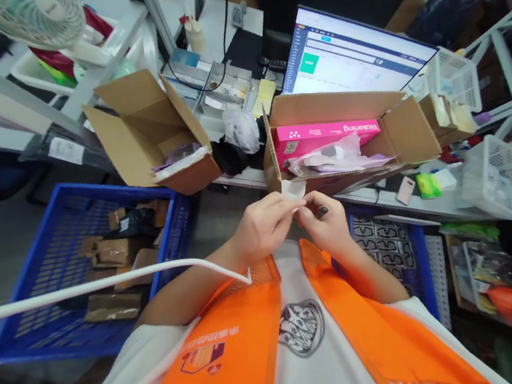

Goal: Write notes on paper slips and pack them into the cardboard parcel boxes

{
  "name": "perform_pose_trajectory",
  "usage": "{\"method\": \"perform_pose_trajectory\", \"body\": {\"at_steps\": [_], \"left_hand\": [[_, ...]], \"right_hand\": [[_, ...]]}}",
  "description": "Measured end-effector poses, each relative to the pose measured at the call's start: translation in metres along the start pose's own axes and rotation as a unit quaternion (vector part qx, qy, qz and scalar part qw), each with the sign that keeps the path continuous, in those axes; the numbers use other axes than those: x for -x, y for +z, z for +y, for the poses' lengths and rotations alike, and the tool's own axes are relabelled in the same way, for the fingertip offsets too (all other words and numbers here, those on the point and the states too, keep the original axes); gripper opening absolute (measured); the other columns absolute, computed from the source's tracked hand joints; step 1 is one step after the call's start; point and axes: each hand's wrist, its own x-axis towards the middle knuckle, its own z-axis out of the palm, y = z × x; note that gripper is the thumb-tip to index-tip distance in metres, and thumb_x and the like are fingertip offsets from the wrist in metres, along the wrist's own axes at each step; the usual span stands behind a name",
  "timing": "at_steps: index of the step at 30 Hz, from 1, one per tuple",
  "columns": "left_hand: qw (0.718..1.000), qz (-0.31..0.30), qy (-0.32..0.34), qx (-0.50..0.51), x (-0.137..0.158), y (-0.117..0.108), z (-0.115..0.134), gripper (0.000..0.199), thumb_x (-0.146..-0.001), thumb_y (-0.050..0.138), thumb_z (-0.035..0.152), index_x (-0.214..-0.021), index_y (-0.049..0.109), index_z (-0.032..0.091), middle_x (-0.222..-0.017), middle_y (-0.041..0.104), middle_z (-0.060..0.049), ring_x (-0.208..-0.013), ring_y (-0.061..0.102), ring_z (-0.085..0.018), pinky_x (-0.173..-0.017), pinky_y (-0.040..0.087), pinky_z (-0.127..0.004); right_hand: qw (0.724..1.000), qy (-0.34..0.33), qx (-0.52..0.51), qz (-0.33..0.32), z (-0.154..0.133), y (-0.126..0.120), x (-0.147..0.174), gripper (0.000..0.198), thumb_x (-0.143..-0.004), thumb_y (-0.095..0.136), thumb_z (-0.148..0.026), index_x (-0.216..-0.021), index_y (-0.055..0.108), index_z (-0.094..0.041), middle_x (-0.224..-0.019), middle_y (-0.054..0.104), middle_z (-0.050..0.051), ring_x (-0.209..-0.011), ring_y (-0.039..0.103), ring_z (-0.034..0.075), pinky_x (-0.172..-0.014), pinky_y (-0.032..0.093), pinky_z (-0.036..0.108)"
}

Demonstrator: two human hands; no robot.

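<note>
My left hand [264,224] is closed, its fingertips pinching a small white slip [292,189] that sticks up at the near edge of an open cardboard box [338,99]. Against those fingertips, my right hand [325,221] is curled round a thin dark stick, perhaps a pen [322,212], with only its end showing. Whether the right fingers also grip the slip is hidden. Inside the box are a pink carton [328,132] marked "Wakening" and a clear plastic bag [334,157] with something pale in it.
Left of it stands another open cardboard box [133,133]. A blue crate [23,269] with several small parcels is at lower left. Behind are a lit monitor [351,58] and a fan [36,19]. A phone [406,190] lies at right; a white rod [120,278] crosses the left side.
</note>
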Motion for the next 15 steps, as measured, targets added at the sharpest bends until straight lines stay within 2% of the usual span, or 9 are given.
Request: {"method": "perform_pose_trajectory", "body": {"at_steps": [2, 7, 9, 12, 15], "left_hand": [[0.998, 0.004, -0.042, 0.039, -0.007, 0.005, 0.0, 0.021, -0.096, 0.055, 0.014, -0.106, 0.073, 0.015, -0.096, 0.072, -0.008, -0.087, 0.07, -0.013, -0.079, 0.057, -0.023], [0.979, 0.0, -0.173, 0.108, -0.019, 0.024, -0.008, 0.017, -0.088, 0.072, 0.029, -0.096, 0.077, 0.015, -0.093, 0.076, -0.009, -0.085, 0.072, -0.017, -0.08, 0.058, -0.028], [0.958, -0.01, -0.235, 0.166, -0.021, 0.034, -0.013, 0.018, -0.085, 0.075, 0.031, -0.092, 0.078, 0.015, -0.09, 0.077, -0.009, -0.082, 0.072, -0.019, -0.077, 0.058, -0.029], [0.908, -0.032, -0.333, 0.254, -0.025, 0.052, -0.02, 0.022, -0.079, 0.079, 0.035, -0.089, 0.077, 0.015, -0.085, 0.076, -0.008, -0.072, 0.069, -0.018, -0.067, 0.056, -0.027], [0.872, 0.001, -0.41, 0.269, -0.031, 0.073, -0.024, 0.027, -0.072, 0.084, 0.034, -0.087, 0.074, 0.014, -0.086, 0.074, -0.006, -0.071, 0.066, -0.014, -0.065, 0.053, -0.023]], "right_hand": [[1.0, -0.001, -0.001, 0.015, 0.002, -0.003, 0.0, 0.012, -0.083, 0.056, -0.026, -0.073, 0.059, -0.019, -0.062, 0.061, -0.002, -0.052, 0.051, 0.01, -0.05, 0.041, 0.023], [0.999, -0.008, -0.007, 0.052, 0.011, -0.015, 0.005, 0.012, -0.081, 0.057, -0.025, -0.071, 0.058, -0.019, -0.06, 0.058, -0.003, -0.052, 0.049, 0.009, -0.051, 0.04, 0.023], [0.998, -0.002, -0.03, 0.063, 0.018, -0.023, 0.009, 0.011, -0.08, 0.056, -0.025, -0.072, 0.058, -0.019, -0.06, 0.058, -0.002, -0.051, 0.05, 0.01, -0.051, 0.04, 0.023], [0.994, 0.017, -0.072, 0.077, 0.03, -0.038, 0.02, 0.009, -0.079, 0.056, -0.025, -0.072, 0.058, -0.019, -0.062, 0.061, -0.002, -0.052, 0.052, 0.011, -0.051, 0.041, 0.024], [0.985, 0.046, -0.124, 0.106, 0.045, -0.061, 0.034, 0.008, -0.077, 0.058, -0.025, -0.071, 0.058, -0.019, -0.061, 0.062, -0.001, -0.052, 0.055, 0.012, -0.051, 0.043, 0.024]]}}
